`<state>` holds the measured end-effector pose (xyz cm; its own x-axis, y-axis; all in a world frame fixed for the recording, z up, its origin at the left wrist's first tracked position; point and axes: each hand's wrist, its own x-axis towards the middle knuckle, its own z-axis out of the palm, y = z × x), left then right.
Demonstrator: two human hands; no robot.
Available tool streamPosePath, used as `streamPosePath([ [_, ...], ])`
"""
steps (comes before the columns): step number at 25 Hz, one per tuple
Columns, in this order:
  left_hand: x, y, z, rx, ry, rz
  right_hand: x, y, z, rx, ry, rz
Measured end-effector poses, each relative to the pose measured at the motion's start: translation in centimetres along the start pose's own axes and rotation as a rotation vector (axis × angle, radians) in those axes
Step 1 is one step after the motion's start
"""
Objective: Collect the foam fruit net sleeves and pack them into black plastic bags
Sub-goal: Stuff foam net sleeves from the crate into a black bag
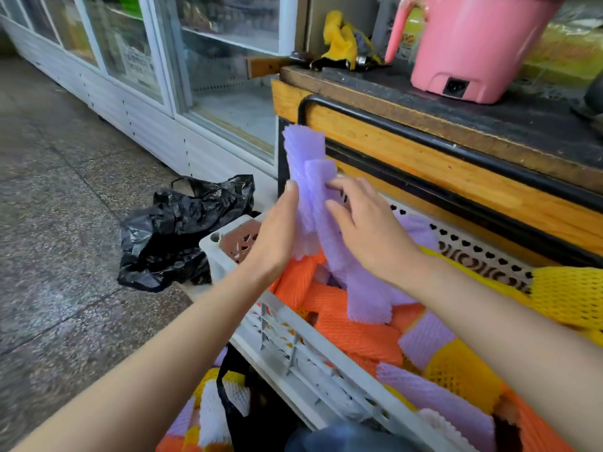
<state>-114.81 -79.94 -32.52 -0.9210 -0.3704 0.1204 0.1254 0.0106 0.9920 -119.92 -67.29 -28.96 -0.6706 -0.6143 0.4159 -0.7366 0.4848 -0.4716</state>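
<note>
My left hand (pixel 277 230) holds a bunch of purple foam net sleeves (pixel 306 168) upright above a white plastic crate (pixel 293 347). My right hand (pixel 365 226) pinches one long purple sleeve (pixel 362 288) against that bunch; its lower end hangs into the crate. Orange sleeves (pixel 352 331), yellow sleeves (pixel 456 373) and more purple ones fill the crate. A crumpled black plastic bag (pixel 176 230) lies on the floor left of the crate. Below the crate's near side, another black bag (pixel 228 399) stands open with white, yellow and purple sleeves inside.
A wooden counter (pixel 424 148) with a black rail rises right behind the crate; a pink appliance (pixel 473 47) and a yellow cloth (pixel 342 40) sit on top. A glass-door cooler (pixel 163 76) lines the left wall. Speckled floor (pixel 65 223) spreads to the left.
</note>
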Motion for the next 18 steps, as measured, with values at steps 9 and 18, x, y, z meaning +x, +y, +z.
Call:
streamPosePath([
  [9,0.4,-1.4,-4.3,0.110,0.357,0.091,2.7,1.1,3.3,0.336,-0.041,0.056],
  [18,1.5,-2.3,-6.3,0.088,0.284,0.068,7.3,10.4,8.7,-0.210,-0.157,0.435],
])
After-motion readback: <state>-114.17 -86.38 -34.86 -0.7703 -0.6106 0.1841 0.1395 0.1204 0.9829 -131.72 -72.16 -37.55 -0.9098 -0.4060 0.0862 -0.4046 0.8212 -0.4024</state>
